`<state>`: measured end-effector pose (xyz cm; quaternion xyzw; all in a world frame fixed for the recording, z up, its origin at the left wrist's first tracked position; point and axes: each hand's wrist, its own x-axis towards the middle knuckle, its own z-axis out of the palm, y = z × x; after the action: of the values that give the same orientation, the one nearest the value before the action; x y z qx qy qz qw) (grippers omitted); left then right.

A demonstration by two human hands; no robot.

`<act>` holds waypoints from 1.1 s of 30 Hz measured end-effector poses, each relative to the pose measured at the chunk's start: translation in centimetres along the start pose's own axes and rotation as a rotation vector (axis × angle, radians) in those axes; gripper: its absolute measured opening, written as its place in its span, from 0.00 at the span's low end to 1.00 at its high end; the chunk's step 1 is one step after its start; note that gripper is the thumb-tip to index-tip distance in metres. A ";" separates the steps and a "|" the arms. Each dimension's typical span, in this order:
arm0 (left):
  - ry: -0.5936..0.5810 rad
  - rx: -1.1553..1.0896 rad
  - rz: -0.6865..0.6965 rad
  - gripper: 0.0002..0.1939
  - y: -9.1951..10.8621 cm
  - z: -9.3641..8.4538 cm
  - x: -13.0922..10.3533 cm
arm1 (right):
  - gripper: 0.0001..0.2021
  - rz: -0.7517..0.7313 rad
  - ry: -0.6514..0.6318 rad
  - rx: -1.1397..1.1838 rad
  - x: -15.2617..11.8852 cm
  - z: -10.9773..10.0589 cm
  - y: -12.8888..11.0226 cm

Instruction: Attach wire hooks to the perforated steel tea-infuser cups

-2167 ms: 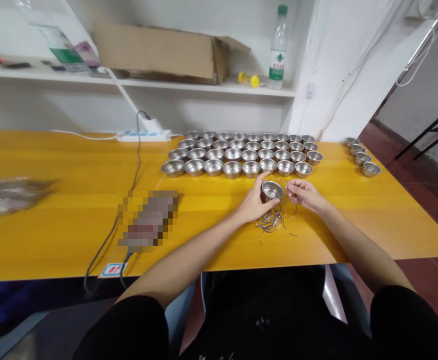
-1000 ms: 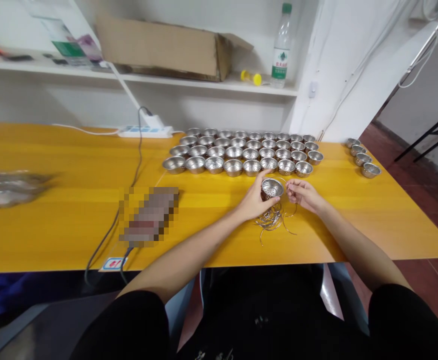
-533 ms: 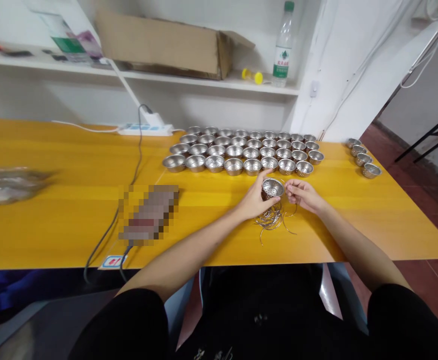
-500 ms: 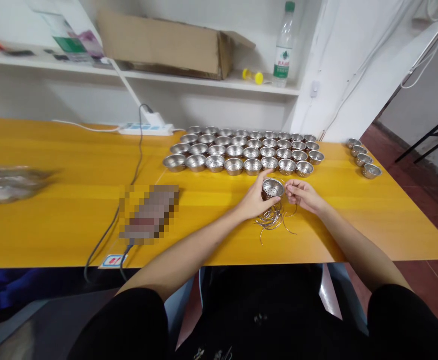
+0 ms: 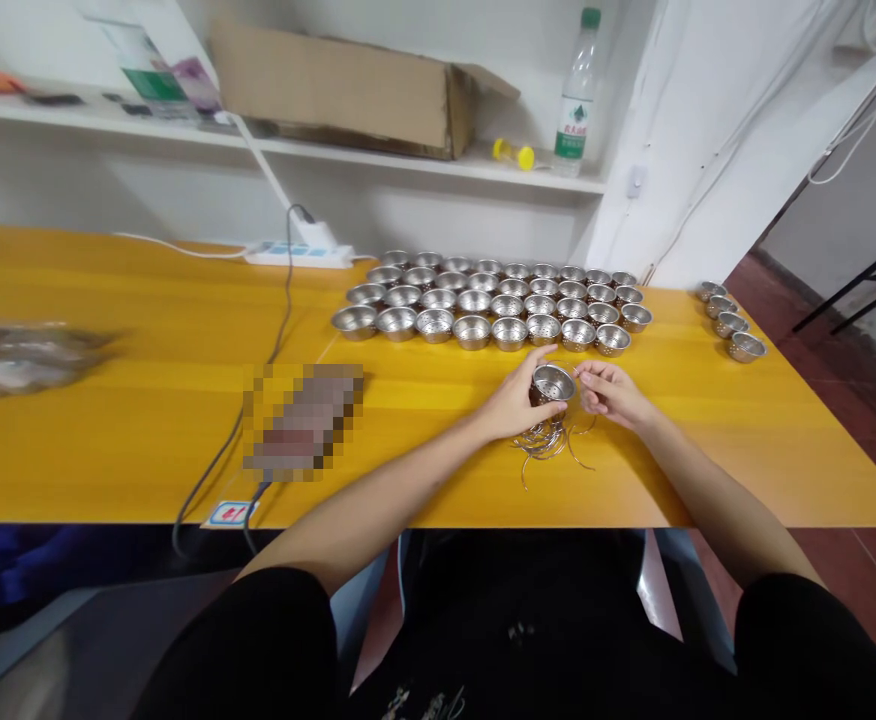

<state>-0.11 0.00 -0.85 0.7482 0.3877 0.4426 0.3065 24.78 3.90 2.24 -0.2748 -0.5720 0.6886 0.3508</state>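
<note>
My left hand (image 5: 519,400) is wrapped round a small perforated metal strainer cup (image 5: 553,384), its open top facing up. Close to the cup's right rim, my right hand (image 5: 612,392) is pinched on a thin curved wire (image 5: 574,370), of which only a little shows. Below the cup lies a loose heap of curved metal wires (image 5: 544,440) on the table, partly covered by the cup and my left hand.
Rows of strainer cups (image 5: 472,330) stand behind my hands, with several more cups (image 5: 747,347) at the right. A pixelated object (image 5: 307,420) with a cable lies left on the yellow table (image 5: 423,490). Farther back are a power strip (image 5: 299,254) and a shelf (image 5: 408,170).
The view has shifted slightly. My left hand keeps hold of the cup, which looks a little more tilted, and my right hand stays pinched beside its rim.
</note>
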 end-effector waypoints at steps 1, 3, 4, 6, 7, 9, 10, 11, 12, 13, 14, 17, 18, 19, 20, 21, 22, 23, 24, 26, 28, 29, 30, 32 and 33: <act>-0.007 -0.001 0.002 0.52 0.0 0.0 0.0 | 0.30 0.003 -0.002 0.000 0.0 0.0 0.0; -0.017 -0.006 0.013 0.52 0.0 0.1 -0.1 | 0.30 0.004 -0.004 0.005 -0.2 0.0 0.0; -0.020 -0.008 0.021 0.52 0.0 0.1 -0.1 | 0.30 0.004 -0.005 0.007 -0.2 0.1 -0.1; -0.028 -0.007 0.033 0.52 0.1 0.1 -0.1 | 0.30 0.002 -0.007 0.010 -0.2 0.2 -0.2; -0.036 -0.006 0.036 0.52 0.2 0.0 -0.1 | 0.30 -0.001 -0.009 0.013 -0.2 0.2 -0.2; -0.057 -0.003 0.035 0.53 0.2 -0.1 -0.1 | 0.30 -0.012 -0.018 0.023 -0.2 0.3 -0.2; -0.067 -0.002 0.033 0.53 0.3 -0.1 -0.1 | 0.29 -0.018 -0.023 0.029 -0.2 0.3 -0.2; -0.077 -0.002 0.032 0.53 0.3 -0.2 0.0 | 0.29 -0.022 -0.029 0.035 -0.1 0.3 -0.2; -0.086 -0.001 0.032 0.54 0.3 -0.2 0.0 | 0.29 -0.023 -0.035 0.037 -0.1 0.3 -0.1; -0.093 -0.001 0.034 0.54 0.3 -0.3 -0.1 | 0.28 -0.022 -0.039 0.038 -0.1 0.3 -0.1; -0.101 -0.002 0.038 0.54 0.3 -0.3 -0.1 | 0.28 -0.021 -0.043 0.039 -0.1 0.3 -0.1; -0.124 -0.017 0.056 0.54 0.3 -0.3 -0.1 | 0.28 -0.015 -0.051 0.044 -0.2 0.1 -0.1; -0.130 -0.022 0.060 0.54 0.3 -0.3 -0.1 | 0.28 -0.014 -0.052 0.046 -0.3 0.0 -0.1; -0.134 -0.025 0.063 0.54 0.3 -0.2 -0.1 | 0.28 -0.012 -0.053 0.048 -0.3 0.0 -0.2; -0.139 -0.026 0.065 0.54 0.3 -0.2 -0.2 | 0.28 -0.008 -0.055 0.047 -0.3 -0.1 -0.2; -0.144 -0.025 0.065 0.55 0.3 -0.2 -0.2 | 0.29 -0.003 -0.060 0.046 -0.4 -0.1 -0.3; -0.147 -0.023 0.065 0.55 0.2 -0.2 -0.2 | 0.29 0.003 -0.067 0.043 -0.4 -0.1 -0.3; -0.149 -0.021 0.064 0.55 0.2 -0.1 -0.2 | 0.29 0.010 -0.075 0.042 -0.4 -0.1 -0.4; -0.150 -0.020 0.064 0.55 0.1 -0.1 -0.2 | 0.29 0.017 -0.086 0.041 -0.4 0.0 -0.4; -0.152 -0.025 0.066 0.55 0.0 -0.1 -0.2 | 0.28 0.032 -0.106 0.041 -0.5 0.0 -0.3; -0.163 -0.036 0.073 0.55 0.1 -0.2 -0.1 | 0.28 0.043 -0.119 0.039 -0.5 0.0 -0.3; -0.171 -0.040 0.078 0.55 0.1 -0.2 -0.1 | 0.28 0.048 -0.121 0.038 -0.5 0.0 -0.2; -0.178 -0.042 0.080 0.55 0.2 -0.2 -0.1 | 0.28 0.052 -0.120 0.038 -0.5 -0.1 -0.2; -0.189 -0.040 0.080 0.55 0.4 -0.3 -0.1 | 0.28 0.060 -0.119 0.037 -0.5 -0.2 -0.2; -0.192 -0.039 0.077 0.55 0.5 -0.3 -0.1 | 0.28 0.063 -0.120 0.037 -0.5 -0.2 -0.3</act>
<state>-0.24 -0.35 -0.37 0.7953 0.3189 0.3879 0.3396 25.33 3.63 2.47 -0.2445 -0.5703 0.7250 0.2989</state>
